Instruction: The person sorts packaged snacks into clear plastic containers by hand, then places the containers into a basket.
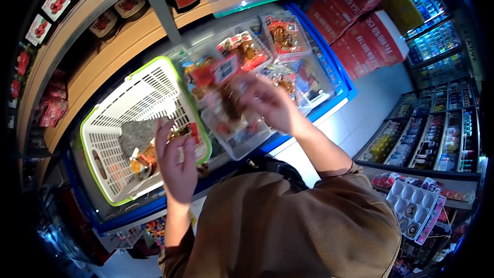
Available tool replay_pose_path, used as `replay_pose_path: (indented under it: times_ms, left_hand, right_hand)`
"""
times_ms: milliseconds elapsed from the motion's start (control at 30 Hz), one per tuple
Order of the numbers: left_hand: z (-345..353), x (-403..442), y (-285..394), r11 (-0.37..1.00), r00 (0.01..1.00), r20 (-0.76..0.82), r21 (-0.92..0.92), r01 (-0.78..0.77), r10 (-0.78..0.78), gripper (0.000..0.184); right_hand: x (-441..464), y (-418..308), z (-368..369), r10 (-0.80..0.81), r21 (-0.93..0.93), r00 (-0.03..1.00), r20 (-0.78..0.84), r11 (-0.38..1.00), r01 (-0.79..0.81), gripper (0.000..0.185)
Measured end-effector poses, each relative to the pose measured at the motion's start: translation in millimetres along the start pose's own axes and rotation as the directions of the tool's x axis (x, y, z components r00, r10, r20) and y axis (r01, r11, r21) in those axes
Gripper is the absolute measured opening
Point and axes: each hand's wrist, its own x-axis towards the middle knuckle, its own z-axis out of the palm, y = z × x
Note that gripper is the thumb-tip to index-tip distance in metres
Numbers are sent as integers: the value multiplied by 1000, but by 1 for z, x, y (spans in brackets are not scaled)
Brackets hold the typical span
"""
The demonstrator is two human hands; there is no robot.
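I read this as the handling step: my right grip (272, 104) looks pinched on a red-labelled packet (230, 104) at its fingertips (badly blurred, mind); my left grip (177, 167), loosely spread, seemingly empty, fronts the basket (139, 92). Next calls for a steady pinch.

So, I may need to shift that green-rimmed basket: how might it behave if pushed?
The slotted white basket looks like thin plastic, so probably light for its size. Its moulded rim suggests fairly stiff sides. Broad and only part-filled, it would likely slide rather than tip.
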Motion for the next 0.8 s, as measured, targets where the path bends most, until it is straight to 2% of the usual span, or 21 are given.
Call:
replay_pose_path:
  times_ms: [33,67,100,133,167,233,333,433,467,567,600,733,800]
  left_hand:
    - [-4,0,-3,999,1000,-7,39,13,-12,11]
    - [-8,1,-4,997,997,-21,-42,72,-73,10]
    - [-13,1,-4,994,994,-37,37,100,-98,8]
    - [-19,1,-5,985,991,-54,115,129,-124,5]
    - [-27,-4,-24,964,998,-57,262,47,-34,5]
    - [-34,-8,-28,965,976,-129,173,199,-178,8]
    - [-42,-18,-44,947,956,-161,170,272,-246,15]
    - [-45,-22,-43,928,945,-174,210,309,-276,18]
    - [-45,-23,-41,924,940,-179,201,324,-291,18]
    - [-48,-27,-42,912,930,-205,217,348,-306,18]
    - [-49,-28,-43,907,927,-216,229,354,-307,19]
    - [-51,-29,-45,882,907,-213,235,408,-363,18]
    - [-52,-31,-58,884,928,-165,289,368,-333,17]
  right_hand:
    - [9,16,-23,-9,-160,996,-92,987,-6,11]
    - [22,28,-47,32,-178,973,-227,981,-74,12]
    - [36,39,-71,72,-177,931,-357,974,-143,13]
    - [47,69,-103,-1,-375,913,-408,912,-167,15]
    - [57,100,-133,-85,-553,893,-442,810,-196,18]
    - [75,160,-178,-115,-659,871,-478,703,-269,22]
    - [94,220,-190,-52,-633,837,-545,680,-370,27]
    - [103,251,-173,55,-679,891,-451,627,-382,27]
    - [107,267,-170,135,-719,908,-396,570,-398,25]
    - [100,295,-147,-161,-796,870,-465,506,-332,23]
    - [97,273,-138,-168,-822,880,-443,469,-324,22]
    - [95,271,-130,-162,-838,885,-436,431,-334,22]
    - [94,264,-143,-183,-862,869,-460,327,-388,22]
